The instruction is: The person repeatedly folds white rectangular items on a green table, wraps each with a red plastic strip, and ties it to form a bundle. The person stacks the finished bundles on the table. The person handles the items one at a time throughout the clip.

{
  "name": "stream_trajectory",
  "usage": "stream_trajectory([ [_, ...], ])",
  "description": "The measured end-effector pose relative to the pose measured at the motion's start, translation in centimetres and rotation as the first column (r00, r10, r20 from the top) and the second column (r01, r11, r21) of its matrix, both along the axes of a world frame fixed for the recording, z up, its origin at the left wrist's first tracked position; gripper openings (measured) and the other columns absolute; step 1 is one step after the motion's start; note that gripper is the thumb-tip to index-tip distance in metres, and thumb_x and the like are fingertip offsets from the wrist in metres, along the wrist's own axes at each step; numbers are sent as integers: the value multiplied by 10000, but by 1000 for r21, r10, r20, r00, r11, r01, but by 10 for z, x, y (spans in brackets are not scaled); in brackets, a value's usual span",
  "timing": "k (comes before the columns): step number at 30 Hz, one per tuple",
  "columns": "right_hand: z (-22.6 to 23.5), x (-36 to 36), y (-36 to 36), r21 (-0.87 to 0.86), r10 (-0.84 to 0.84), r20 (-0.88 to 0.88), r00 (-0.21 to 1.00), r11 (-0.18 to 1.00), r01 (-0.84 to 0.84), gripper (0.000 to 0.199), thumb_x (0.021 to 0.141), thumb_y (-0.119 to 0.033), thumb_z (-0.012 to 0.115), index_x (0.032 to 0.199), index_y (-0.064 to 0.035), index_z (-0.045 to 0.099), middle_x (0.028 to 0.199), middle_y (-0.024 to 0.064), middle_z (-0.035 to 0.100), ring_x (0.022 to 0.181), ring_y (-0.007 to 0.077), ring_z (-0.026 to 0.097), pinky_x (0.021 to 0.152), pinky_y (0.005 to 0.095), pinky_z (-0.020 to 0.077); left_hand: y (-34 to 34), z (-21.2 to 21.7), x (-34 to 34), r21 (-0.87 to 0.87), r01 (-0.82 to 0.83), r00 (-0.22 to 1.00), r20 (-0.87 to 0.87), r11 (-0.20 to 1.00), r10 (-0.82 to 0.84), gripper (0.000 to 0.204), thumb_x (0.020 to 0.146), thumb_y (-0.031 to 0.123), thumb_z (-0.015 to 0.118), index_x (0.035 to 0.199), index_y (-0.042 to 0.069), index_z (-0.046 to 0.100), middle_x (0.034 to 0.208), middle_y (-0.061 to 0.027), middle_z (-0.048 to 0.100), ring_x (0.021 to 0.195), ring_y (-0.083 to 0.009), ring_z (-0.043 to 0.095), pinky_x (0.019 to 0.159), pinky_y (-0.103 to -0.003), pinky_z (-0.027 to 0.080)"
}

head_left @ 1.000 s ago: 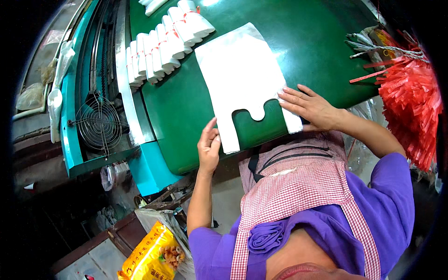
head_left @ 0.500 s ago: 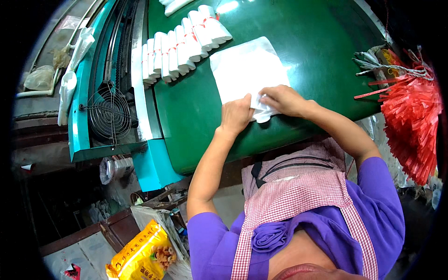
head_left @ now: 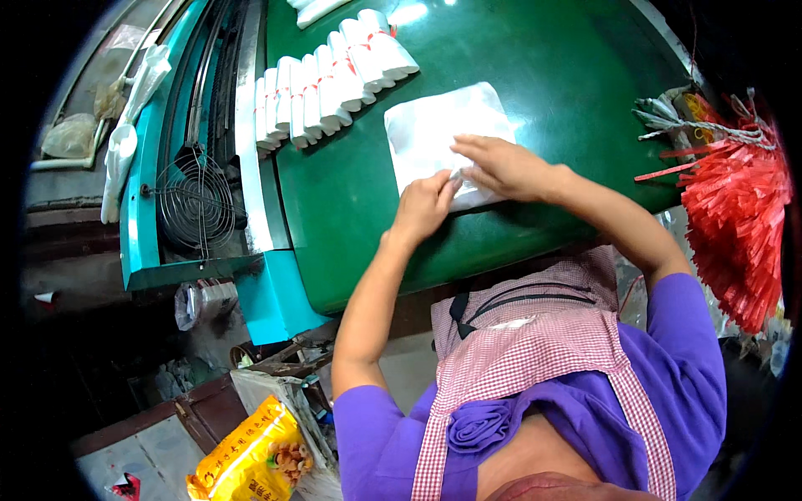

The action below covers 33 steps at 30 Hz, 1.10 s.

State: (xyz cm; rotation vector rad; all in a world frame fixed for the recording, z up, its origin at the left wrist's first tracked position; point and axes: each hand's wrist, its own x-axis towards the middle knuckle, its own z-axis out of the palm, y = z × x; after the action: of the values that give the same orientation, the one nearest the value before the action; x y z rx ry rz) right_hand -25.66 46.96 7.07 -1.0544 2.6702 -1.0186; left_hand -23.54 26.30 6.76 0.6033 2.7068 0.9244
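A stack of thin white plastic bags [head_left: 426, 125] lies on the green table top in front of me, its near edge folded over. My left hand [head_left: 424, 204] is closed on the near left part of the fold, thumb on top. My right hand [head_left: 511, 169] rests over the near right part, its fingers stretched out and apart across the white plastic. The fingertips of both hands almost meet at the fold. What lies beneath the right palm is hidden.
Several rolled white bag bundles [head_left: 322, 88] with red ties stand in a row at the far left of the green table [head_left: 576, 92]. A bunch of red plastic strips [head_left: 735, 217] hangs at the right. A round wire fan guard [head_left: 196, 200] sits beside the teal machine frame [head_left: 271, 292].
The near edge has been folded farther away from me, and the stack's far edge sits lower. My right hand's fingers have gone from a pinch to lying stretched over the plastic.
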Motion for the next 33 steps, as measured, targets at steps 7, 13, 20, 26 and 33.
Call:
stream_trajectory([
  [7, -31, 23, -6, 239, -31, -268, 963, 966, 97, 670, 831, -365, 628, 1336, 16, 407, 1442, 215, 343, 1364, 358, 286, 1102, 471, 267, -6, -14, 9, -95, 66, 792, -600, 993, -110, 395, 759, 148, 700, 1129, 50, 602, 1180, -134, 584, 1000, -317, 592, 843, -388, 503],
  [13, -11, 69, 4, -293, 2, -110, 994, 956, -34, 551, 843, -189, 637, 1324, -19, 430, 1361, 211, 447, 1257, 372, 441, 1025, 437, 389, 9, -3, 15, -343, 69, 862, -452, 937, -229, 197, 714, 87, 648, 887, 6, 600, 950, -119, 575, 905, -275, 581, 779, -383, 489],
  [20, -31, 54, 28, -587, 519, 756, 399, 269, 764, 535, 941, -273, 566, 1325, 40, 365, 1239, 170, 543, 1144, 245, 557, 927, 377, 503, -20, -4, -2, 156, 17, 1000, -22, 988, -14, 226, 727, 52, 673, 948, 51, 624, 1183, -145, 597, 1137, -348, 540, 895, -386, 479],
  [26, -17, 43, 38, -572, 214, 588, 780, 792, 214, 427, 856, -23, 574, 1280, -40, 530, 1341, 138, 498, 1187, 282, 529, 1043, 406, 407, -29, 7, 39, -120, 421, 894, -114, 899, -434, 283, 718, 75, 678, 995, 119, 644, 1259, -94, 576, 1218, -348, 478, 1016, -544, 329],
  [33, -20, 12, 53, 219, 403, -325, 855, 912, -347, 350, 857, -111, 512, 1198, -76, 584, 1365, 166, 475, 1279, 295, 446, 1098, 423, 323, 8, 36, 16, -468, 311, 713, -461, 827, -529, 326, 647, 94, 682, 965, 130, 617, 1031, -38, 611, 1018, -234, 567, 865, -398, 394],
])
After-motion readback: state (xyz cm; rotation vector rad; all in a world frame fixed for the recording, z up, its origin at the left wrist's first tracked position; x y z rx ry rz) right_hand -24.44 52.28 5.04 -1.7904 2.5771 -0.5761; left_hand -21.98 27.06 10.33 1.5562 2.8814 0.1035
